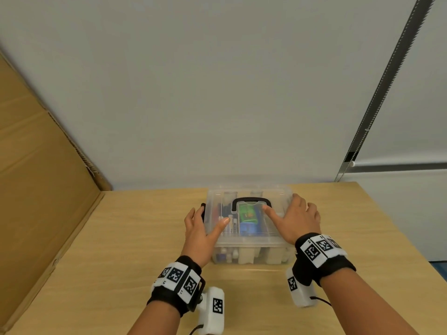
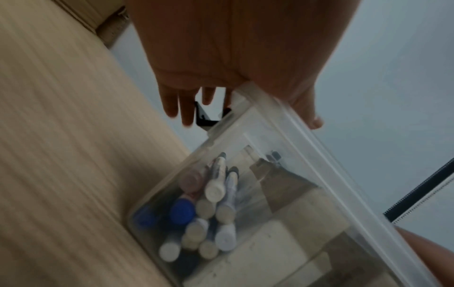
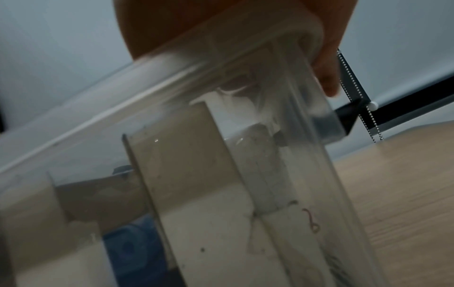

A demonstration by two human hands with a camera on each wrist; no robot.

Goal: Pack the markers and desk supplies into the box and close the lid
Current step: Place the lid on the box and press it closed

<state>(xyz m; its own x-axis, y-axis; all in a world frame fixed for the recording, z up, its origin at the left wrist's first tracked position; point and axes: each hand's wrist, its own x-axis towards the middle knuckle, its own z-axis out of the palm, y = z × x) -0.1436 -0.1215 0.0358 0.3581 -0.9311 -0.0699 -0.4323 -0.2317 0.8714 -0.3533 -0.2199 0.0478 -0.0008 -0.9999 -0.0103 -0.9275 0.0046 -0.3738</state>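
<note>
A cardboard sheet [image 1: 36,189] leans at the left of the wooden table [image 1: 121,238]. The left hand [image 1: 203,228] lies spread at the clear box's [image 1: 249,257] left edge, thumb flat on the lid [image 1: 273,228], fingers down by a black side latch [image 1: 202,210]. Markers [image 2: 216,203] fill the left compartment. The right hand [image 1: 297,218] rests spread over the lid's right edge, thumb near the black handle [image 1: 251,201]

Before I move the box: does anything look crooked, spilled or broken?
Nothing stands out. The clear plastic lid sits level on the clear plastic box; both hands rest on its edges. The black side latch state is unclear.
</note>
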